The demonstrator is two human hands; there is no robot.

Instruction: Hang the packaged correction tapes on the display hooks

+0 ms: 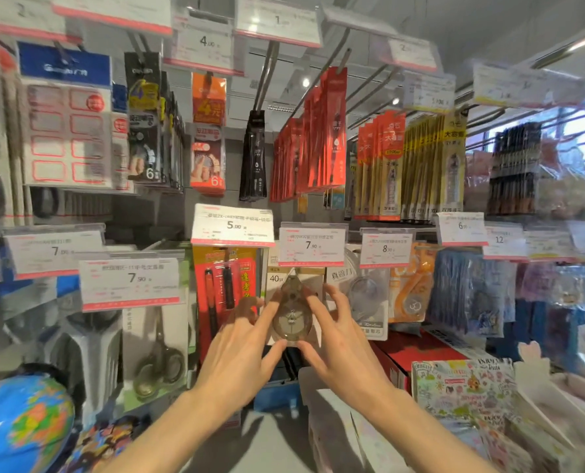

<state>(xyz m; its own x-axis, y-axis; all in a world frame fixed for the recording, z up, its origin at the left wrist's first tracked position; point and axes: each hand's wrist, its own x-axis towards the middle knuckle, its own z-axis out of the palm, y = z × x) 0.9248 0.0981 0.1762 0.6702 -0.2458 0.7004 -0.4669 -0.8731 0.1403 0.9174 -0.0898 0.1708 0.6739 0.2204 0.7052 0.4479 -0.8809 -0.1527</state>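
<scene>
Both hands, L & R, grip clamped on smoky-clear teardrop correction tape pkg.

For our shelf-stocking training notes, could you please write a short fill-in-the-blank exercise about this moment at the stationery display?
1. The correction tape package is held by ____ hands, the left hand and the right hand.
2. The price tag right above that package reads ____.
3. The scissors hang to the ____ of the hands.
4. At the lower left corner sits a blue ____.

Missing words: both; 7.90; left; globe
</scene>
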